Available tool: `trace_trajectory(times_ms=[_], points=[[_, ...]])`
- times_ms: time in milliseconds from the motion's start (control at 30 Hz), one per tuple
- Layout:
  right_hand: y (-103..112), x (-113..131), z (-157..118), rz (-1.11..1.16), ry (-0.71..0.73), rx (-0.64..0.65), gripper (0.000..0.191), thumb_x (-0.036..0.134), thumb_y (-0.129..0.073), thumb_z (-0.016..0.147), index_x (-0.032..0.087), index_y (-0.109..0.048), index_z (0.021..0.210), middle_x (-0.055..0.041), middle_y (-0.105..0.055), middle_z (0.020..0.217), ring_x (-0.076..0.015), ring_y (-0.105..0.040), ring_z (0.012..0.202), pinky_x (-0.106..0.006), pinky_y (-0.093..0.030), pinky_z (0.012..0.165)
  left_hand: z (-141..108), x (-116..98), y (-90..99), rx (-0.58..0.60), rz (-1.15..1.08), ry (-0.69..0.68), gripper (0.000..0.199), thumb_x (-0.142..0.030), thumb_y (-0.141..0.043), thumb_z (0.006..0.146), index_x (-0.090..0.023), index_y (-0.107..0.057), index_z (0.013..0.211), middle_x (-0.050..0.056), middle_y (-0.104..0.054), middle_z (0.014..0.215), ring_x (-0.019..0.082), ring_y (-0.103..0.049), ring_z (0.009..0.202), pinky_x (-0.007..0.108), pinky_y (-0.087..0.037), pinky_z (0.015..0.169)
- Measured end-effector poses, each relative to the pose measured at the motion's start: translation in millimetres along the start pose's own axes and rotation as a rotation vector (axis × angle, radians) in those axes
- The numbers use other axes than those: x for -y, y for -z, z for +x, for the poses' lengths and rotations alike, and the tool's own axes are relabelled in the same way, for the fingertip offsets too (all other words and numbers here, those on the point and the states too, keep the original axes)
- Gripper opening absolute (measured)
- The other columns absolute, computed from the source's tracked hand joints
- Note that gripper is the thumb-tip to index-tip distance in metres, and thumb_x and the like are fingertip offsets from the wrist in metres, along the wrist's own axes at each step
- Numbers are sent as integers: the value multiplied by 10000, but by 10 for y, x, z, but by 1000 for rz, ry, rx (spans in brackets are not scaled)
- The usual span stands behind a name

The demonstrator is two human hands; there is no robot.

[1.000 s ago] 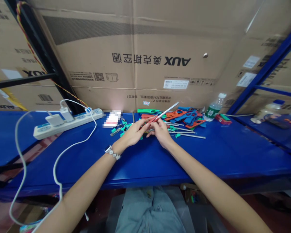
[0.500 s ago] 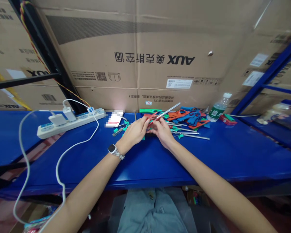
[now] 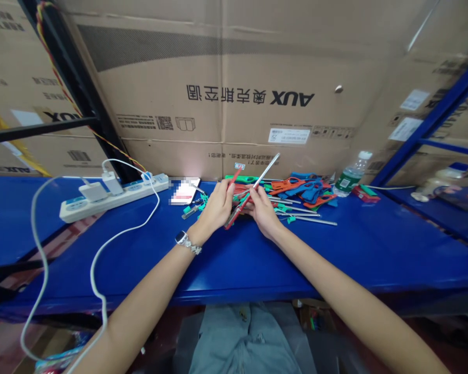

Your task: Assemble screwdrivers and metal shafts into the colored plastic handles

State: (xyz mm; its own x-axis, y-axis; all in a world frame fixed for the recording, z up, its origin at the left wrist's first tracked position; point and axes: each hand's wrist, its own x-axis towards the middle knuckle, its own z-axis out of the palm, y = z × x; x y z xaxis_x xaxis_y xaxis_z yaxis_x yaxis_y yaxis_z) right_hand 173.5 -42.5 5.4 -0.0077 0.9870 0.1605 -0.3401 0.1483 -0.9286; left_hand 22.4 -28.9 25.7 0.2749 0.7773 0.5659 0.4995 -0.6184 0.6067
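Observation:
In the head view, my left hand [image 3: 217, 206] is closed around a thin red plastic piece [image 3: 237, 173], whose tip sticks up past the fingers. My right hand [image 3: 265, 212] pinches a slim silver metal rod [image 3: 268, 169] that slants up and to the right. A second red part [image 3: 230, 222] runs along the rod's lower end and points down between my hands. Whether the two red parts join is hidden by my fingers. Beyond my hands lie several silver rods with green ends [image 3: 322, 221] and a heap of orange and blue plastic handles [image 3: 306, 188].
A white power strip [image 3: 101, 201] with chargers and loose cables lies on the left of the blue table [image 3: 257, 270]. A pale card-like item [image 3: 185, 191] is near my left hand. At right stand a water bottle [image 3: 349, 176] and a small red box [image 3: 365, 194]. Cardboard boxes [image 3: 249, 52] form the back.
The silver rod has tipped steeper, and its red lower end now shows pointing down between my hands. My hands have come slightly apart, and the left one's red tip points more upward.

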Motion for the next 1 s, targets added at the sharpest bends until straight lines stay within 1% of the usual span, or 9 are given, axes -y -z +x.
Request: trace_trajectory(times_ms=[167, 267, 333, 433, 533, 700, 800, 900, 1000], points=[[182, 140, 241, -48, -40, -23, 412, 604, -692, 837, 283, -546, 1051, 26, -628, 773, -178, -653, 555, -353, -554, 523, 4, 61, 114, -83, -74, 69, 395, -473, -261, 1083, -204, -530, 1190, 105, -655, 1030, 236, -628, 1024, 380, -509, 878], [307, 272, 457, -262, -24, 61, 410, 624, -641, 868, 279, -591, 1082, 27, -606, 739, -164, -590, 508, -352, -524, 515, -4, 83, 144, -51, -64, 82, 393, -469, -276, 1080, -202, -537, 1202, 105, -655, 1003, 240, -636, 993, 378, -511, 838], [364, 356, 571, -568, 151, 170, 334, 554, -590, 934, 261, -641, 1087, -4, -632, 765, -191, -627, 645, -372, -545, 643, -10, 75, 149, -30, -46, 82, 405, -457, -278, 1080, -189, -537, 1239, 114, -660, 1030, 246, -639, 1005, 385, -511, 846], [394, 432, 647, -1088, 414, 351, 275, 414, -553, 991, 246, -699, 1154, -81, -682, 972, -258, -649, 949, -422, -508, 881, -18, 65, 147, -21, -27, 43, 427, -455, -275, 1081, -185, -529, 1294, 129, -664, 1111, 253, -631, 1072, 405, -502, 910], [374, 435, 635, -1409, 430, 471, 335, 402, -497, 1027, 268, -689, 1266, -117, -659, 1103, -274, -645, 994, -404, -489, 886, -23, 104, 134, -17, 0, -3, 418, -458, -283, 1077, -203, -533, 1295, 134, -650, 1208, 257, -605, 1163, 439, -469, 1006], [338, 391, 591, -1489, 430, 477, 393, 416, -409, 1064, 271, -650, 1338, -123, -640, 1174, -270, -647, 1031, -377, -503, 844, -18, 231, 117, 26, 62, -13, 424, -452, -290, 1075, -195, -549, 1291, 139, -649, 1219, 255, -615, 1157, 440, -479, 1009], [349, 368, 576, -1456, 466, 470, 381, 376, -413, 1067, 247, -647, 1339, -132, -649, 1219, -285, -640, 1095, -409, -515, 880, 23, 268, 156, 49, 191, -27, 396, -423, -407, 1055, -165, -545, 1321, 151, -640, 1213, 270, -631, 1119, 417, -514, 941], [370, 329, 559, -1432, 531, 489, 372, 350, -411, 1069, 248, -637, 1347, -120, -656, 1275, -278, -623, 1169, -438, -509, 960, 104, 273, 216, 84, 413, -25, 388, -273, -530, 1001, -155, -524, 1371, 147, -617, 1219, 268, -663, 1021, 385, -542, 822], [382, 286, 545, -1471, 548, 500, 393, 363, -386, 1076, 255, -612, 1379, -108, -639, 1350, -266, -614, 1208, -441, -511, 989, 188, 285, 246, 127, 562, -44, 386, -171, -526, 976, -178, -546, 1362, 141, -603, 1294, 243, -687, 947, 350, -541, 744]])
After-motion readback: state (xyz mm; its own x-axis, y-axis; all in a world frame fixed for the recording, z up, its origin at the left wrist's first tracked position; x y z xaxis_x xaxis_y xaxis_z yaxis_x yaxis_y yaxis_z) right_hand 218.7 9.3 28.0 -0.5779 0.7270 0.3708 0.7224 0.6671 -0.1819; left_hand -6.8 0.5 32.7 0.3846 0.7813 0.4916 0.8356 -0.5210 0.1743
